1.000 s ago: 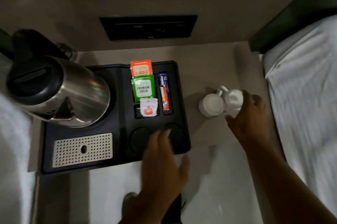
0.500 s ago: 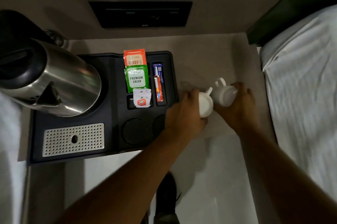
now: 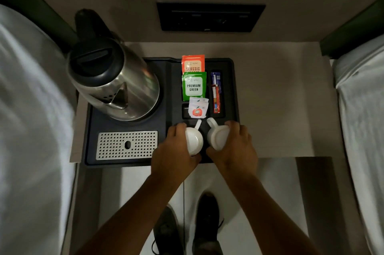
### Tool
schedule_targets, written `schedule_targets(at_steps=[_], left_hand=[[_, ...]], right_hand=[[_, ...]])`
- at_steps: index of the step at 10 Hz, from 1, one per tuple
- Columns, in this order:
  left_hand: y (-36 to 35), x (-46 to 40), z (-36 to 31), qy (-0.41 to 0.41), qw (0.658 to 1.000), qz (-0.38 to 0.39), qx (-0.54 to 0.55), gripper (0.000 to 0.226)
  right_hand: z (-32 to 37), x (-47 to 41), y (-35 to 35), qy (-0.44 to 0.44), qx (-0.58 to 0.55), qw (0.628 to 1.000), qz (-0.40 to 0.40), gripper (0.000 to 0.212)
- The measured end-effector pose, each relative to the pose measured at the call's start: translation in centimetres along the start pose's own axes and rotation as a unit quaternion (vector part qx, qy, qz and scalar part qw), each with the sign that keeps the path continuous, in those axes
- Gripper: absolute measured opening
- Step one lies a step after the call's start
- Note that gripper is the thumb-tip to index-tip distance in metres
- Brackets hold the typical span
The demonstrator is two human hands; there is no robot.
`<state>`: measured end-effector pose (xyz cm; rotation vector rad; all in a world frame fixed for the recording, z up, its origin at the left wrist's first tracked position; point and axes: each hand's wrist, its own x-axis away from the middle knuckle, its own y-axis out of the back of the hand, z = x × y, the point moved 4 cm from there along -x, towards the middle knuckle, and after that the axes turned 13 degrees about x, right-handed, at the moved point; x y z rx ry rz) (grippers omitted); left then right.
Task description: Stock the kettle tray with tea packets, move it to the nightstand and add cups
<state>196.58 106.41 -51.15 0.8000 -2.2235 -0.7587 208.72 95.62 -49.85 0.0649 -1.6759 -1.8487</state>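
On the desk between two beds, my black kettle tray (image 3: 128,163) carries a steel kettle (image 3: 116,84) at its far left corner and a perforated drip grille (image 3: 126,145) at the near left. Orange, green and white tea packets (image 3: 194,86) fill the far right slots. At the near right edge, my left hand (image 3: 174,155) grips one white cup (image 3: 194,140), my right hand (image 3: 234,148) another cup (image 3: 217,137), handles pointing away.

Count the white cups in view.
2. Left cup in the left hand, right cup in the right hand, side by side over the tray's front-right corner.
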Motion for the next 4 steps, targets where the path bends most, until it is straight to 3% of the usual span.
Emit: schedule_targets(at_steps=[3,4], left_hand=[[0.6,0.1,0.1,-0.005,1.000,0.012,-0.023,0.083],[1.3,0.9,0.0,0.017,0.998,0.037,-0.057,0.093]], right_hand=[[-0.1,-0.2,-0.2,-0.001,0.045,0.998,0.045,0.088],[0.5,0.5,1.0,-0.013,0.057,0.996,0.065,0.099]])
